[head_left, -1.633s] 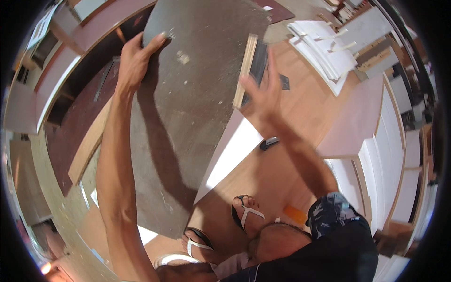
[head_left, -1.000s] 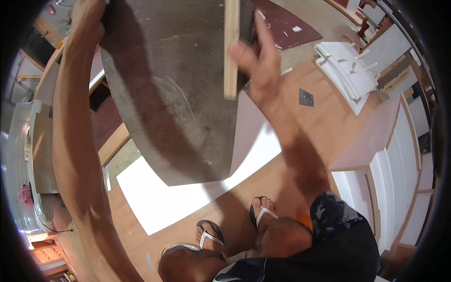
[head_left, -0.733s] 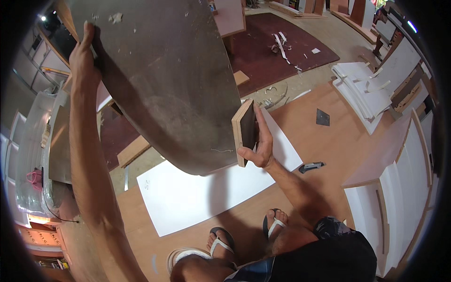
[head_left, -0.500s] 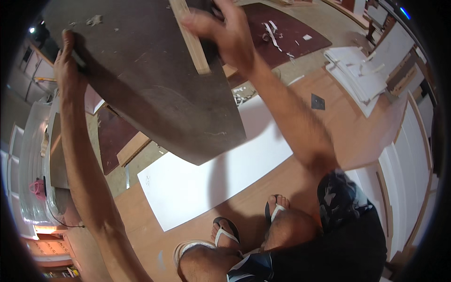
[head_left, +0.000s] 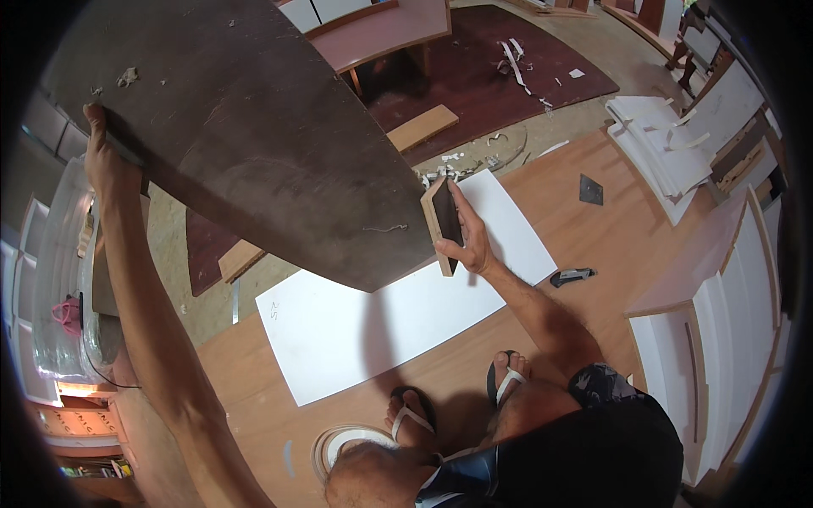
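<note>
My left hand (head_left: 114,165) grips the left edge of a large dark brown panel (head_left: 254,144), its thumb on top. The panel is tilted up over a white rectangular board (head_left: 373,339). My right hand (head_left: 471,241) is closed around a short wooden block (head_left: 436,222) with pale edges and a dark face. That block is held by the panel's near right corner; whether the two touch I cannot tell. Some of my left fingers are hidden beneath the panel. Bits of debris (head_left: 127,77) lie on the panel's upper face.
Right of the white board lie a utility knife (head_left: 573,277) and a small dark plate (head_left: 591,190) on a brown sheet (head_left: 627,245). Stacked white panels (head_left: 660,152) stand farther right. A roll of edge banding (head_left: 326,449) rests by my feet. Beyond is a maroon sheet (head_left: 550,59) with scraps.
My right hand has brought the wooden block down and nearer to me, from over the panel's upper part to its near right corner. The left hand still grips the panel.
</note>
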Demonstrator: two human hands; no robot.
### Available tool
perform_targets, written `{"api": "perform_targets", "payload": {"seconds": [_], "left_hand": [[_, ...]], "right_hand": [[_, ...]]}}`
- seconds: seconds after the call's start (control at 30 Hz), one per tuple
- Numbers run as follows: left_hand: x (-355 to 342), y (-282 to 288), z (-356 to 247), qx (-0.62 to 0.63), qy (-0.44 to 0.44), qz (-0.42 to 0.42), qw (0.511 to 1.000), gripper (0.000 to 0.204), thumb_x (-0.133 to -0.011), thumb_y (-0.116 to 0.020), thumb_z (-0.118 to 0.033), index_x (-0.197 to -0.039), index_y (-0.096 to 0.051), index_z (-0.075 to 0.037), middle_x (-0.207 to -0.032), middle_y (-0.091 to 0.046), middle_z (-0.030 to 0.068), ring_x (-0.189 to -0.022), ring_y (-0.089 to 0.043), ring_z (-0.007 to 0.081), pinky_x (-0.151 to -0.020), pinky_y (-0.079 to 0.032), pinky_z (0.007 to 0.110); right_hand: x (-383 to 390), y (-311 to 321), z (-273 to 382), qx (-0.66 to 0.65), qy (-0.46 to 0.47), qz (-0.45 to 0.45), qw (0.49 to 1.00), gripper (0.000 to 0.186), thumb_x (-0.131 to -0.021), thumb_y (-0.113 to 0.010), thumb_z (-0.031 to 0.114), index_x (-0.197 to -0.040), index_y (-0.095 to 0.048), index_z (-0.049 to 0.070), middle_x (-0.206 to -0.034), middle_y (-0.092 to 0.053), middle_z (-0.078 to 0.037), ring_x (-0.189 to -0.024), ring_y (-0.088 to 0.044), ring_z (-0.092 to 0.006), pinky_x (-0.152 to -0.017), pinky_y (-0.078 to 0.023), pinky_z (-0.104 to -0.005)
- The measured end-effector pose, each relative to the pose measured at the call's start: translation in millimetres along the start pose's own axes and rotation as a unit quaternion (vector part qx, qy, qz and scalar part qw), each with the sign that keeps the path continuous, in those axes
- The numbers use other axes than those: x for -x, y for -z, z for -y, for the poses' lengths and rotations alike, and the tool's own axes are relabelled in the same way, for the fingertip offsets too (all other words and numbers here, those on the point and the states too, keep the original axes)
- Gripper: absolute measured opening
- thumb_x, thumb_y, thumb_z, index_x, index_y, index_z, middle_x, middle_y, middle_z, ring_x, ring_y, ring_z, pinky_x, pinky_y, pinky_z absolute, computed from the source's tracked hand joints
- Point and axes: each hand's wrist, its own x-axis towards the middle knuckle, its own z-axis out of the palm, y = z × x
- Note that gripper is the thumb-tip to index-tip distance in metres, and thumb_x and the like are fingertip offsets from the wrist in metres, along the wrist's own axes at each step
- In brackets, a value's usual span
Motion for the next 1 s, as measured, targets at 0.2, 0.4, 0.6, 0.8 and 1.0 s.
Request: {"api": "perform_targets", "payload": {"seconds": [0.2, 0.4, 0.6, 0.8, 1.0], "left_hand": [[82.3, 22.0, 39.2, -0.013, 0.021, 0.116, 0.993, 0.067, -0.104, -0.076, -0.038, -0.150, -0.055, 0.004, -0.137, -0.068, 0.0135, -0.127, -0.065, 0.0270, -0.109, -0.053, 0.041], [194.2, 52.9, 147.3, -0.071, 0.094, 0.045, 0.992, 0.065, -0.097, -0.085, -0.029, -0.140, -0.060, 0.012, -0.128, -0.071, 0.0175, -0.111, -0.071, 0.0243, -0.100, -0.056, 0.037], [172.0, 87.5, 132.2, 0.006, 0.066, 0.042, 0.997, 0.053, -0.100, -0.081, -0.027, -0.135, -0.064, 0.009, -0.124, -0.073, 0.0179, -0.100, -0.076, 0.0238, -0.089, -0.065, 0.036], [186.6, 104.6, 131.5, 0.065, 0.132, 0.006, 0.989, 0.043, -0.110, -0.067, -0.026, -0.144, -0.061, 0.000, -0.131, -0.073, 0.0150, -0.115, -0.074, 0.0241, -0.097, -0.065, 0.041], [192.8, 123.7, 126.5, 0.126, 0.129, 0.033, 0.983, 0.042, -0.112, -0.062, -0.029, -0.142, -0.063, 0.001, -0.131, -0.073, 0.0170, -0.115, -0.074, 0.0250, -0.099, -0.064, 0.042]], "right_hand": [[-27.9, -5.6, 19.6, -0.020, 0.040, 0.018, 0.999, 0.122, -0.077, -0.083, 0.030, -0.170, -0.015, -0.011, -0.173, -0.028, -0.029, -0.161, -0.029, -0.0333, -0.132, -0.020, -0.0404], [-40.3, -3.8, 29.3, -0.181, -0.081, 0.135, 0.971, 0.117, -0.080, -0.081, 0.031, -0.172, -0.018, -0.006, -0.174, -0.028, -0.027, -0.162, -0.028, -0.0315, -0.133, -0.016, -0.0398], [13.4, 14.2, 8.3, -0.110, -0.181, 0.130, 0.969, 0.119, -0.076, -0.078, 0.039, -0.172, -0.022, -0.002, -0.173, -0.034, -0.024, -0.162, -0.031, -0.0324, -0.133, -0.016, -0.0403], [24.8, 13.3, -5.4, -0.060, -0.177, 0.092, 0.978, 0.113, -0.079, -0.073, 0.041, -0.172, -0.024, -0.003, -0.172, -0.035, -0.024, -0.161, -0.032, -0.0321, -0.132, -0.017, -0.0382], [-47.3, 10.4, 18.7, -0.019, -0.045, 0.101, 0.994, 0.106, -0.084, -0.069, 0.046, -0.166, -0.032, -0.009, -0.167, -0.042, -0.031, -0.159, -0.036, -0.0369, -0.131, -0.022, -0.0400]]}}
